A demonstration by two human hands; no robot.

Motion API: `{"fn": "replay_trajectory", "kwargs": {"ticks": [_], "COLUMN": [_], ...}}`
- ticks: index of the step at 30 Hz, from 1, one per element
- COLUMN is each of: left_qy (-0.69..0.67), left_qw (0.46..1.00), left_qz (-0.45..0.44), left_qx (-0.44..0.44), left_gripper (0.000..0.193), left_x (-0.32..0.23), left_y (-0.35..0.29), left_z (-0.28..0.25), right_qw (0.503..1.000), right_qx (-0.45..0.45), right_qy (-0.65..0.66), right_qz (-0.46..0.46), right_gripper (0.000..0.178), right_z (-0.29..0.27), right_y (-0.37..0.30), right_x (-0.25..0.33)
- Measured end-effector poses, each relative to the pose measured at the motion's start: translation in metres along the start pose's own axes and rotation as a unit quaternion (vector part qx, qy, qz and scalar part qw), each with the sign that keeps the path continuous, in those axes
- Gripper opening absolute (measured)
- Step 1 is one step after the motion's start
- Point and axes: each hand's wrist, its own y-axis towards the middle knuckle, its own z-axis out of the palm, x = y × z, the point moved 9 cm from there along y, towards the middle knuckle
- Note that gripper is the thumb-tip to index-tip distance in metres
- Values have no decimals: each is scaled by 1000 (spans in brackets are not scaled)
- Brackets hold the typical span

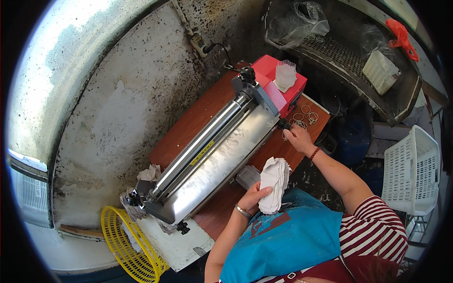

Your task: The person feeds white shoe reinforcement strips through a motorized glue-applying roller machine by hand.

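A stack of thin, pale sheets with uneven edges (275, 181) is in my left hand (254, 197), thumb on top and fingers underneath, in front of my blue apron. Across the table, my right hand (300, 139) has its fingers drawn together at the near side of some scattered pale rubber bands (309, 115), with a thin loop at the fingertips. Between my hands and the wall stands a roller machine with a long steel roller (200, 145) and a flat metal plate (231, 153). Another small pile of pale sheets (248, 177) lies beside the plate's near edge.
On the machine's red housing (266, 66) sits a clear plastic cup (285, 75). A yellow basket (134, 250) stands at the lower left, a white crate (408, 174) at the right. A metal trough (339, 54) with plastic bags (302, 23) is at the upper right.
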Motion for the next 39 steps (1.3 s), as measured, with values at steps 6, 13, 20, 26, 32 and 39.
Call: {"fn": "replay_trajectory", "kwargs": {"ticks": [6,13,20,26,32,39], "left_qy": [-34,93,520,321,144,-9], "left_qw": [998,990,853,943,968,938], "left_qz": [40,34,27,-63,-16,206], "left_qx": [-39,-104,-43,-62,-203,-278], "left_gripper": [53,56,76,55,62,54], "left_x": [-1,-16,-36,-12,-1,12], "left_y": [3,-2,20,3,-26,-19], "left_z": [-13,-14,11,-24,-67,-100], "right_qw": [991,965,678,742,765,770], "right_qx": [82,233,501,539,343,184], "right_qy": [-99,97,517,335,429,517], "right_qz": [-26,67,147,217,337,325], "right_gripper": [48,43,52,54,36,44], "right_z": [7,38,63,65,86,130], "right_y": [3,-44,-76,-110,-135,-150], "right_x": [-7,12,102,65,38,47]}}
